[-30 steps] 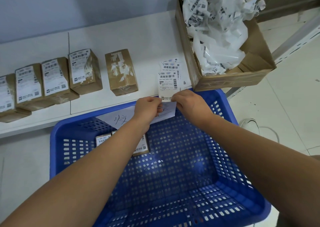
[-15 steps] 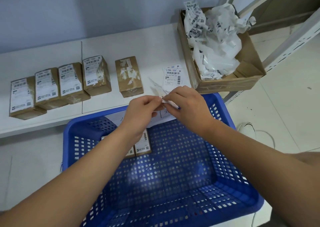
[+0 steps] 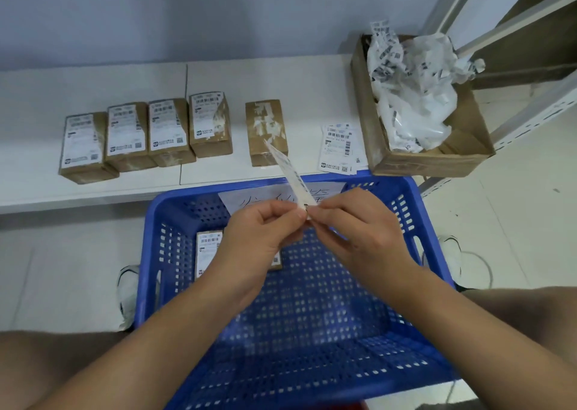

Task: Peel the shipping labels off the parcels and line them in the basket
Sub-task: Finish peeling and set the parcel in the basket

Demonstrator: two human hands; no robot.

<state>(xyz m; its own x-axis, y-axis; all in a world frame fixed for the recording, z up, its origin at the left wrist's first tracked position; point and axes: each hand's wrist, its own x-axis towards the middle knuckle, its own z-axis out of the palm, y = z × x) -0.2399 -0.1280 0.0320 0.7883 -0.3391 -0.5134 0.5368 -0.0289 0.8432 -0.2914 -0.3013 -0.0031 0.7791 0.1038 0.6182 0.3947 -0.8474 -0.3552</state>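
**Separating a fresh label from its backing, over the basket**

We have both hands meeting above the blue basket (image 3: 431,231), each pinching the near end of one narrow shipping label (image 3: 288,172) that stands edge-on and slants up and away toward the surface (image 3: 312,81). The left hand (image 3: 265,231) has its grip closed on the strip from the left, the right hand (image 3: 359,231) from the right, fingertips nearly touching.

As we judge it, the step is parting the sticker from its liner. We should work one corner loose with a nail, then draw the layers apart slowly and at a low angle so the paper neither tears nor curls onto itself, keeping the sticky face off our fingers.

Four labelled parcels (image 3: 150,134) sit in a row on the surface; a stripped parcel (image 3: 267,131) stands apart to their right, with a small stack of labels (image 3: 338,149) beside the cardboard box (image 3: 437,163) of crumpled waste.

A parcel in the basket (image 3: 209,250) is half covered by the left hand, so how many lie there we cannot tell. The label's print is unreadable edge-on, and the note taped to the basket's far wall is partly hidden.
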